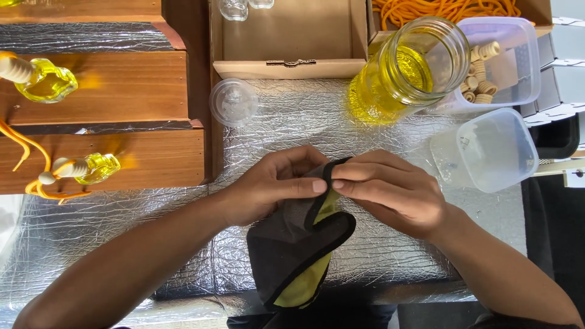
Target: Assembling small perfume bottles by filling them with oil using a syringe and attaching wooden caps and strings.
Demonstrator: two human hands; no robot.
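Glass jar stands beyond cloth.

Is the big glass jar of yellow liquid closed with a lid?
No, the glass jar stands open, and its mouth shows the yellow liquid inside.

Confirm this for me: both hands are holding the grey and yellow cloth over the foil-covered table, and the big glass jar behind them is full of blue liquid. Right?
Not quite: the liquid in the glass jar is yellow, not blue, as the head view shows. The rest holds: the left hand and right hand both grip the grey and yellow cloth over the foil-covered table.
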